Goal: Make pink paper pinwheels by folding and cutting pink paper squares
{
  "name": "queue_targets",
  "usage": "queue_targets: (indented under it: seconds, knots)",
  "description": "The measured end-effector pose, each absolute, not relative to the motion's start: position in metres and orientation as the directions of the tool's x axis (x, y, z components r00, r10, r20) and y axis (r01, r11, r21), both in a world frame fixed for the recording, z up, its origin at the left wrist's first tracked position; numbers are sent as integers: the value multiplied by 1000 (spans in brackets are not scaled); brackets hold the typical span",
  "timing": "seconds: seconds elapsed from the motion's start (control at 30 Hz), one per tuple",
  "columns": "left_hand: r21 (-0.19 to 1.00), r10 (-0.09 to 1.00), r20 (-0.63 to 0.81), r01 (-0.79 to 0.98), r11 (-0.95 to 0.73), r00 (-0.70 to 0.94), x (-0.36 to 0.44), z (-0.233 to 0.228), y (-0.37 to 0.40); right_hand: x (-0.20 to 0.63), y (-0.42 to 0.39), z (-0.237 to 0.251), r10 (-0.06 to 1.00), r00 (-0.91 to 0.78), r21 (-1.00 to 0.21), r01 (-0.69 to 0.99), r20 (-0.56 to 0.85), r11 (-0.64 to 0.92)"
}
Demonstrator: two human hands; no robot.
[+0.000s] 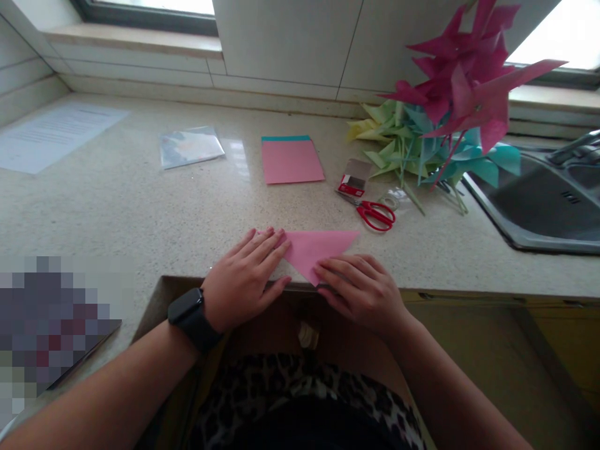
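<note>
Pink paper (319, 249), folded into a triangle with its point toward the person, lies flat on the speckled counter (140, 206) right at the front edge. The left hand (246, 275), with a dark watch (192, 317) on its wrist, lies flat and spread over the triangle's left corner, fingers stretched out and pressing down; it grips nothing. The right hand (360, 289) rests just beside the triangle's lower point, its fingers extended and touching the paper's right lower edge, also flat rather than closed around anything.

Beyond the pink paper, farther from the person, lies a small stack of square sheets (291, 160), pink on top with a teal strip showing at the far edge. Left of that stack is a clear plastic sleeve (191, 147), and well to the left of the folded paper a printed white sheet (54, 134) lies on the counter. Just beyond and to the right of the pink paper lie red-handled scissors (374, 212), with a small red-and-silver packet (354, 177) touching or nearly touching their blades. Farther right, a heap of paper pinwheels (435, 125) in yellow-green, teal and magenta sits beside a steel sink (544, 206).
</note>
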State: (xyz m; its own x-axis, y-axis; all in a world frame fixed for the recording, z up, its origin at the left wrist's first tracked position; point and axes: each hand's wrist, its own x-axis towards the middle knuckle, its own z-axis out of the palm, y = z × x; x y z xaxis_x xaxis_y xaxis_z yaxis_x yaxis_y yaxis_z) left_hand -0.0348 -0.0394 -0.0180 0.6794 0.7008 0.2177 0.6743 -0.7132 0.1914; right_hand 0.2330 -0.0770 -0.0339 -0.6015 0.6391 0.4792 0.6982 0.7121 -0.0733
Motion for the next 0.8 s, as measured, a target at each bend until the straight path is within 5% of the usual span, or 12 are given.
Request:
queue_targets:
  seconds: [0.57, 0.8]
  knots:
    - [153, 752, 201, 738, -657, 628, -26, -17, -45, 222, -76, -5, 793, -512, -310, 734, 331, 604]
    - [138, 753, 192, 742, -656, 630, -24, -19, -47, 181, -58, 15, 821, -500, -321, 758, 275, 568]
